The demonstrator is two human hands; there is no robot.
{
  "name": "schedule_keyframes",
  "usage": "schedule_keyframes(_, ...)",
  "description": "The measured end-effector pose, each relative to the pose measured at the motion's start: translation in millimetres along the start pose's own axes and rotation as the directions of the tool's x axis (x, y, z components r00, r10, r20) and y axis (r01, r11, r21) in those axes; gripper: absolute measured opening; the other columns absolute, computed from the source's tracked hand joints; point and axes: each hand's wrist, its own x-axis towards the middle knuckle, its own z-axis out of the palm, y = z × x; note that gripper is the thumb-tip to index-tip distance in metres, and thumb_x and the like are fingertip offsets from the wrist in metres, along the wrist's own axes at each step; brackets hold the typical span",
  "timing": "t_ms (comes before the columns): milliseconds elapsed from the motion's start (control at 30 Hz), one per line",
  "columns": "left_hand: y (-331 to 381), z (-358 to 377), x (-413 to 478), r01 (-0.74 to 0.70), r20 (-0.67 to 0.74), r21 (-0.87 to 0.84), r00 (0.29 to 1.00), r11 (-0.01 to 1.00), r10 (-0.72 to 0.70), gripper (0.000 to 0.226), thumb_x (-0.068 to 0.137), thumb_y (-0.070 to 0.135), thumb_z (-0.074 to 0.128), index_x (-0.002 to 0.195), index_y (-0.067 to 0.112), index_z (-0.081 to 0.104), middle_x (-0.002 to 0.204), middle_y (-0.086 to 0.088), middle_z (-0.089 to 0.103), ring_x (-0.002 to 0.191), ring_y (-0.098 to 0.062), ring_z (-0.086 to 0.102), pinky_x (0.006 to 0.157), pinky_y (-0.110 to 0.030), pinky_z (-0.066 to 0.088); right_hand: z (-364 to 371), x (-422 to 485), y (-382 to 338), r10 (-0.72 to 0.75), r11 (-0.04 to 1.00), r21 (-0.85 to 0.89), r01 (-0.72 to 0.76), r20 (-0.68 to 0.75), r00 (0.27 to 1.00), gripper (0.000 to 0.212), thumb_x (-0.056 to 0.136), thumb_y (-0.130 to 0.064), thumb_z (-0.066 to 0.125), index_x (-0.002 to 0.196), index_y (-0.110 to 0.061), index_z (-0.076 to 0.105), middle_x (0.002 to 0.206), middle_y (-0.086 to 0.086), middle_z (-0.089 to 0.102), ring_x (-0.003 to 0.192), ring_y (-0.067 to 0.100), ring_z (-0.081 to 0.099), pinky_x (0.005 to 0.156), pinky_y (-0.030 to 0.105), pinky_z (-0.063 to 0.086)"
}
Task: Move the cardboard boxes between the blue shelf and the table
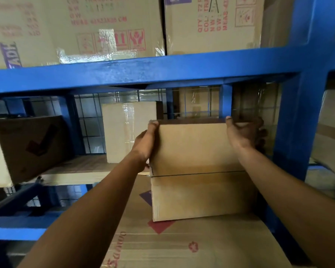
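Observation:
A plain brown cardboard box (197, 171) stands at the front of the blue shelf (162, 70), resting on a larger printed carton (191, 246). My left hand (145, 144) grips its upper left edge, thumb on top. My right hand (244, 132) holds the upper right corner, fingers wrapped behind the box. Both arms reach up from the bottom of the view. The table is not in view.
A pale taped box (128, 130) stands deeper on the same shelf level, left of the held box. A dark brown box (27, 147) sits tilted at far left. Large printed cartons (104, 26) fill the level above. A blue upright post (298, 122) stands close on the right.

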Motion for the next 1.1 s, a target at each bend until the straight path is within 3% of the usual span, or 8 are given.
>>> schedule_keyframes(233, 0.9, -56.5, -45.6, -0.139, -0.061, -0.067, 0.989, 0.988, 0.135, 0.061, 0.098, 0.066, 0.038, 0.138, 0.023, 0.054, 0.141, -0.009, 0.055, 0.128, -0.028, 0.05, 0.114, -0.05, 0.035, -8.8, -53.4, -9.7, -0.019, 0.979, 0.204, 0.008, 0.049, 0.999, 0.105, 0.051, -0.065, 0.081, 0.14, -0.024, 0.043, 0.142, 0.003, 0.051, 0.133, 0.028, 0.049, 0.112, 0.049, 0.041)
schedule_keyframes(333, -3.0, -103.2, -74.9, -0.195, -0.084, -0.085, 0.979, 0.977, 0.188, 0.044, 0.091, 0.065, 0.047, 0.118, 0.035, 0.066, 0.132, -0.006, 0.063, 0.124, -0.028, 0.055, 0.109, -0.057, 0.041, -6.1, -93.5, -8.8, -0.102, 0.975, 0.206, 0.081, 0.091, 0.991, 0.086, 0.06, -0.051, 0.088, 0.127, -0.021, 0.044, 0.13, 0.002, 0.056, 0.121, 0.024, 0.055, 0.105, 0.048, 0.047)
schedule_keyframes(467, -25.7, -148.3, -116.8, -0.252, -0.119, -0.104, 0.963, 0.962, 0.24, 0.032, 0.1, 0.045, 0.05, 0.13, 0.036, 0.055, 0.131, -0.009, 0.061, 0.117, -0.027, 0.057, 0.1, -0.055, 0.049, -6.9, -150.6, 16.7, -0.173, 0.964, 0.23, 0.136, 0.145, 0.974, 0.073, 0.07, -0.033, 0.09, 0.124, -0.013, 0.043, 0.113, -0.004, 0.053, 0.105, 0.016, 0.055, 0.086, 0.033, 0.045)
schedule_keyframes(600, -52.8, -162.2, -151.5, -0.306, -0.064, 0.002, 0.95, 0.952, 0.305, 0.06, 0.09, 0.036, 0.057, 0.142, 0.035, 0.029, 0.129, -0.002, 0.054, 0.117, -0.027, 0.057, 0.096, -0.052, 0.052, -24.0, -181.0, 48.0, -0.19, 0.969, 0.204, 0.137, 0.267, 0.945, 0.076, 0.074, -0.03, 0.088, 0.131, -0.019, 0.038, 0.123, -0.003, 0.053, 0.107, 0.015, 0.055, 0.078, 0.029, 0.049)
schedule_keyframes(800, -104.9, -165.1, -184.7, -0.193, -0.093, 0.064, 0.976, 0.979, 0.198, 0.093, 0.073, 0.049, 0.086, 0.143, 0.034, 0.026, 0.13, 0.003, 0.059, 0.113, -0.017, 0.065, 0.089, -0.043, 0.061, -40.7, -211.4, 96.5, -0.062, 0.994, -0.05, 0.094, 0.45, 0.891, 0.071, 0.074, -0.016, 0.088, 0.13, -0.012, 0.045, 0.117, -0.001, 0.058, 0.105, 0.016, 0.058, 0.082, 0.03, 0.048)
schedule_keyframes(900, -133.6, -170.9, -191.8, -0.112, -0.135, 0.132, 0.982, 0.985, 0.13, 0.108, 0.057, 0.064, 0.09, 0.144, 0.034, 0.034, 0.13, 0.004, 0.063, 0.111, -0.018, 0.066, 0.091, -0.043, 0.06, -37.6, -220.8, 121.6, 0.057, 0.964, -0.251, 0.086, 0.513, 0.857, 0.04, 0.083, -0.033, 0.079, 0.115, -0.021, 0.059, 0.103, -0.005, 0.066, 0.097, 0.016, 0.064, 0.076, 0.031, 0.055)
schedule_keyframes(1000, -146.7, -164.2, -201.2, -0.108, -0.146, 0.208, 0.979, 0.972, 0.14, 0.095, 0.067, 0.052, 0.087, 0.145, 0.028, 0.037, 0.126, 0.002, 0.061, 0.101, -0.012, 0.062, 0.069, -0.017, 0.051, -26.7, -223.3, 128.3, 0.103, 0.893, -0.441, 0.091, 0.397, 0.912, 0.06, 0.078, -0.06, 0.07, 0.122, -0.02, 0.062, 0.122, 0.01, 0.065, 0.121, 0.032, 0.056, 0.097, 0.045, 0.051)
schedule_keyframes(1100, -150.2, -148.8, -204.5, -0.176, -0.167, 0.286, 0.959, 0.942, 0.23, 0.097, 0.073, 0.054, 0.083, 0.151, 0.032, 0.031, 0.131, 0.001, 0.062, 0.108, -0.016, 0.064, 0.074, -0.022, 0.054, -8.2, -231.6, 104.6, 0.116, 0.98, -0.194, -0.037, 0.415, 0.902, 0.088, 0.055, -0.082, 0.068, 0.124, -0.029, 0.058, 0.12, 0.006, 0.067, 0.113, 0.032, 0.064, 0.085, 0.045, 0.057)
